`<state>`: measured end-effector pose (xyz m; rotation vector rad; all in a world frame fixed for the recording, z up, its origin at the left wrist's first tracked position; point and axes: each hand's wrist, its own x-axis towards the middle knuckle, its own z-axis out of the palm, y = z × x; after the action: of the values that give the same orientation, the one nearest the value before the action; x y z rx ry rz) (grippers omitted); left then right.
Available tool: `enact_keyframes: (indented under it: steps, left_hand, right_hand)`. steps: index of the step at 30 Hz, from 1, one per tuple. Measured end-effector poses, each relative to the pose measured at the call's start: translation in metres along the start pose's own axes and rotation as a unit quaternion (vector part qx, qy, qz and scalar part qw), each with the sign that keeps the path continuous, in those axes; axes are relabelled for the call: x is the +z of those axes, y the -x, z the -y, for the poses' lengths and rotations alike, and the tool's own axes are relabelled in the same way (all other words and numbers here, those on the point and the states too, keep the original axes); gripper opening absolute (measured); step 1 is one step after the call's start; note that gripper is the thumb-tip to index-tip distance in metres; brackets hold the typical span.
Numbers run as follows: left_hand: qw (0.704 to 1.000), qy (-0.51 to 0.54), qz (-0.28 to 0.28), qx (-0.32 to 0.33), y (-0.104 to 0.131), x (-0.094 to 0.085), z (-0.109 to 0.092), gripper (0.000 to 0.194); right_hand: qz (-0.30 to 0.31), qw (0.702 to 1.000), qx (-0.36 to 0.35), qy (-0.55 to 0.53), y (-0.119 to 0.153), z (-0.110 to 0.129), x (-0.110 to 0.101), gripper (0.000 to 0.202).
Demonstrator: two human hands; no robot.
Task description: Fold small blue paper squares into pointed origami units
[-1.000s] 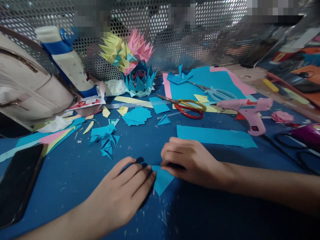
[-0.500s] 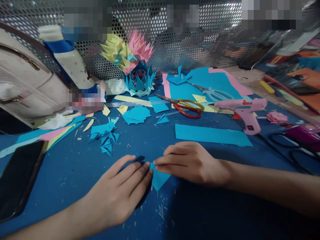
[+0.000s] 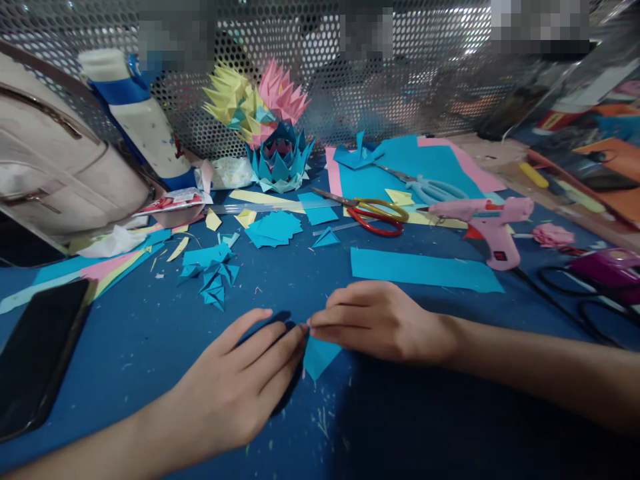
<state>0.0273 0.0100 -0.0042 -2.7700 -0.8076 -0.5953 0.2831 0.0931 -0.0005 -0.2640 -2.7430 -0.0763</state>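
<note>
A small piece of blue paper [image 3: 320, 357] lies on the dark blue tabletop, one pointed corner towards me. At its upper edge the fingertips of my left hand [image 3: 240, 380] meet those of my right hand [image 3: 385, 323]. My left hand is closed on the paper at the tips, its outermost finger held apart. My right hand's fingers are bunched together on the same piece. Both thumbs are hidden beneath, so the pinch itself is out of sight. Folded blue paper triangles [image 3: 213, 270] lie beyond my left hand, and a blue paper strip [image 3: 425, 270] beyond my right.
Scissors [image 3: 377, 212], pliers [image 3: 435, 189] and a pink glue gun [image 3: 500, 217] with a cord lie further back. Folded paper flowers [image 3: 280, 150] stand by a perforated metal screen. A phone [image 3: 45, 353], a bottle [image 3: 145, 127] and a bag [image 3: 65, 147] are on the left.
My left fingertips have slid slightly right, closer to my right fingertips. My right hand has barely shifted, and the paper stays in place.
</note>
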Motion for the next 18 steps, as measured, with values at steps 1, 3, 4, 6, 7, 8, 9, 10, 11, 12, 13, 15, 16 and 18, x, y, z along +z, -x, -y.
enact_keyframes:
  steps: [1,3,4,6,7,8,9,10,11,12,13,15,16,18]
  left_hand:
    - [1.000,0.000,0.001,0.000,0.0001,0.0001,0.0001,0.027]
    - [1.000,0.002,0.004,0.003,0.0004,0.0002,0.0002,0.029]
    - [1.000,0.003,0.009,0.006,0.0005,0.0003,0.0003,0.030]
    - [1.000,0.008,0.010,0.005,0.0005,0.0002,0.0005,0.030]
    - [1.000,0.012,0.009,0.002,0.0003,0.0002,0.0007,0.029]
    - [1.000,0.016,0.009,0.000,0.0002,0.0002,0.0009,0.029]
    - [1.000,0.020,0.008,-0.002,-0.0001,0.0001,0.0011,0.028]
    - [1.000,0.022,0.008,-0.004,-0.0004,0.0000,0.0013,0.028]
    - [1.000,0.022,0.008,-0.004,-0.0006,-0.0001,0.0015,0.028]
    - [1.000,0.021,0.007,-0.005,-0.0009,-0.0004,0.0016,0.028]
    - [1.000,0.021,0.008,-0.006,-0.0012,-0.0006,0.0016,0.028]
    - [1.000,0.024,0.010,-0.010,-0.0020,-0.0013,0.0014,0.028]
    - [1.000,0.027,0.010,-0.012,-0.0024,-0.0016,0.0012,0.028]
    - [0.999,0.031,0.009,-0.015,-0.0032,-0.0022,0.0008,0.027]
  right_hand:
    - [-0.009,1.000,-0.015,-0.004,-0.0003,0.0003,-0.0005,0.020]
    - [-0.032,0.999,-0.037,-0.011,-0.0011,0.0008,-0.0014,0.019]
    - [-0.039,0.998,-0.040,-0.013,-0.0016,0.0010,-0.0018,0.019]
    - [-0.042,0.998,-0.038,-0.018,-0.0027,0.0011,-0.0024,0.019]
    - [-0.042,0.998,-0.039,-0.020,-0.0033,0.0010,-0.0027,0.019]
    - [-0.044,0.998,-0.040,-0.022,-0.0038,0.0007,-0.0030,0.018]
    - [-0.048,0.998,-0.042,-0.022,-0.0043,0.0004,-0.0033,0.017]
    - [-0.052,0.997,-0.046,-0.023,-0.0047,0.0000,-0.0036,0.017]
    - [-0.054,0.997,-0.048,-0.023,-0.0052,-0.0003,-0.0041,0.017]
    - [-0.051,0.997,-0.049,-0.023,-0.0055,-0.0006,-0.0046,0.017]
    - [-0.048,0.997,-0.050,-0.023,-0.0059,-0.0008,-0.0051,0.018]
    - [-0.040,0.998,-0.051,-0.021,-0.0063,-0.0011,-0.0057,0.019]
    - [-0.036,0.998,-0.051,-0.019,-0.0064,-0.0012,-0.0058,0.019]
    - [-0.033,0.998,-0.051,-0.014,-0.0064,-0.0010,-0.0055,0.019]
